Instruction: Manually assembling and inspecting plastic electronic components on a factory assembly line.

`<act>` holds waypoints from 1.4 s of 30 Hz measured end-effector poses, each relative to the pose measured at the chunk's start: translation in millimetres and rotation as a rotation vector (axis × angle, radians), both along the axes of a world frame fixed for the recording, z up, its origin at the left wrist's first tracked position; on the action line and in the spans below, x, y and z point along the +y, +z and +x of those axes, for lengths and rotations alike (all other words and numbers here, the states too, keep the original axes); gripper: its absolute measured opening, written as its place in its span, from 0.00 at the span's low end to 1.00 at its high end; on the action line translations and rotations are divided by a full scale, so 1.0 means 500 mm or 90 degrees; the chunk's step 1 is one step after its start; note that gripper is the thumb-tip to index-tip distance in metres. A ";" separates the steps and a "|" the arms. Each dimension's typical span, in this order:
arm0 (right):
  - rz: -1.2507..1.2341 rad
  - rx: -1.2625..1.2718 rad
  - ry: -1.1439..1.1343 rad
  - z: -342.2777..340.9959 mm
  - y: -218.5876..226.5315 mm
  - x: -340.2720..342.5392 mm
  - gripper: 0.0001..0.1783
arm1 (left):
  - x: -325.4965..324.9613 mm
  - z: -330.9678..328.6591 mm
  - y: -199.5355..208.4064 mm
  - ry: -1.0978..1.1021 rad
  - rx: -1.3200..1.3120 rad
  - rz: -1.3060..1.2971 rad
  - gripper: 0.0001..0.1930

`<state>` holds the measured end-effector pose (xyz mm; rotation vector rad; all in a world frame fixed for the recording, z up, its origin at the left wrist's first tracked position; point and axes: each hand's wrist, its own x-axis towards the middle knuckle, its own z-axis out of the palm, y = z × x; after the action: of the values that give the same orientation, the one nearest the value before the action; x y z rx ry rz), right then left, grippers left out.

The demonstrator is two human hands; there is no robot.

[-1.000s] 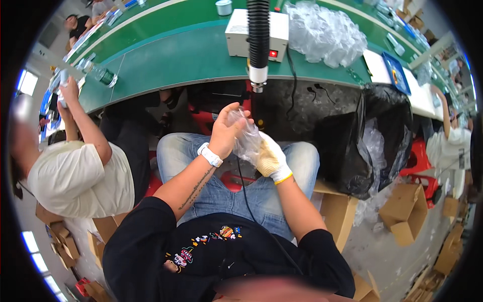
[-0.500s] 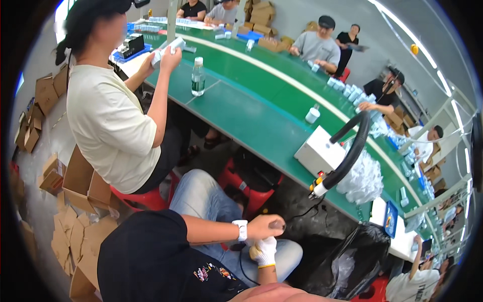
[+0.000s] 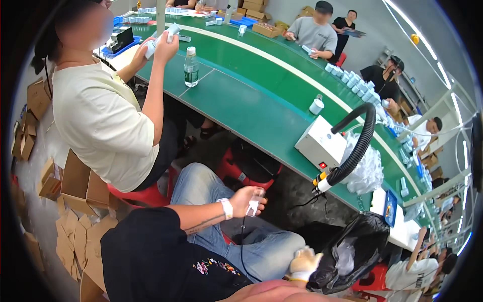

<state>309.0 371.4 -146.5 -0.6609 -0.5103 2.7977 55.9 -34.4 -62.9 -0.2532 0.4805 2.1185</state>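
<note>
The view has swung left since a second ago: then I looked straight down at both hands joined under the black hose nozzle; now the hands are apart. My left hand (image 3: 247, 197) holds a small clear plastic piece (image 3: 254, 202) pinched upright between thumb and fingers, above my left knee and well left of the nozzle (image 3: 322, 184). My right hand (image 3: 304, 262), in a pale glove, has dropped to my right thigh beside the black rubbish bag (image 3: 347, 251); whether it grips anything I cannot tell, since the fingers are curled out of sight. I judge that the piece has left the nozzle and is being carried one-handed.

Edges and room: the near edge of the green bench (image 3: 261, 126) runs diagonally from far left to near right, above my knees. The white box (image 3: 322, 146) feeding the hose sits at that edge, with a heap of clear pieces (image 3: 367, 168) just right of it. A co-worker in a cream shirt (image 3: 105, 121) sits close on my left, and flattened cartons (image 3: 75, 201) crowd the floor there. Open space lies mainly over my lap, between bench edge and bag.
</note>
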 end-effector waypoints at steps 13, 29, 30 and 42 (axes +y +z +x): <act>1.333 -0.235 0.192 -0.214 0.191 -0.285 0.16 | -0.104 -0.265 0.216 0.227 0.240 0.074 0.22; 1.263 -0.126 0.587 -0.261 0.161 -0.412 0.20 | -0.101 0.048 -0.195 -0.274 0.957 -0.765 0.32; 1.238 -0.135 0.580 -0.261 0.160 -0.408 0.21 | -0.099 0.049 -0.200 -0.310 0.963 -0.766 0.32; 1.199 -0.160 0.565 -0.254 0.152 -0.397 0.21 | -0.084 0.047 -0.204 -0.373 0.955 -0.747 0.32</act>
<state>182.2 172.8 -70.7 -0.2099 -3.1802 1.2314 79.4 -76.6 -164.8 0.8244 2.2625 0.8621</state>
